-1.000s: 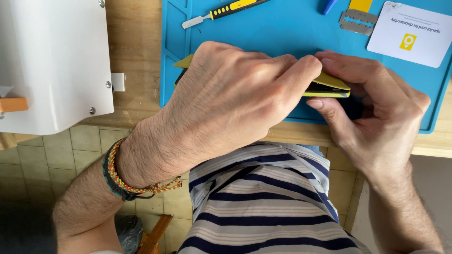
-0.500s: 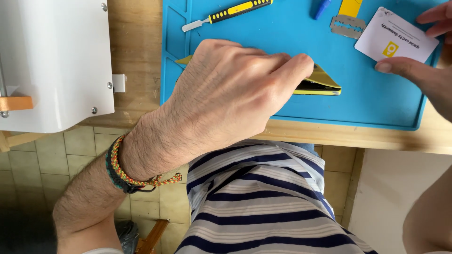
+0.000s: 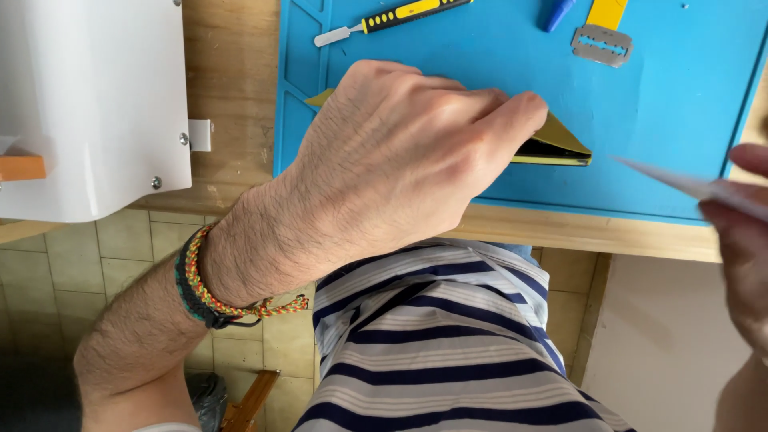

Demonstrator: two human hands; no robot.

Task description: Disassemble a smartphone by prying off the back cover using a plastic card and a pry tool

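Right hand (image 3: 740, 240) left yellow device (image 3: 560, 144), lifted white card (image 3: 688, 186) off mat.

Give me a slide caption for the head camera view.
Left hand presses a yellow-edged device onto a blue mat while the right hand holds a thin white card.

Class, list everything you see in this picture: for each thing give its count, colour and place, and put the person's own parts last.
Mat: one, blue, on the wooden bench.
Bench: one, light wood, under the mat.
Phone: one, yellow with a dark edge, flat on the mat under the left hand.
Pry tool: one, yellow and black handle with a metal tip, top of the mat.
Razor blade: one, silver, upper right of the mat.
Machine: one, white casing with screws, left of the bench.
Card: one, white, seen edge-on at right, held in the right hand.
Bracelets: several, braided, multicoloured and dark, on the left wrist.
Shirt: one, white and navy stripes, below the bench.
Left hand: pressing on the phone.
Right hand: at the right edge, holding the card.
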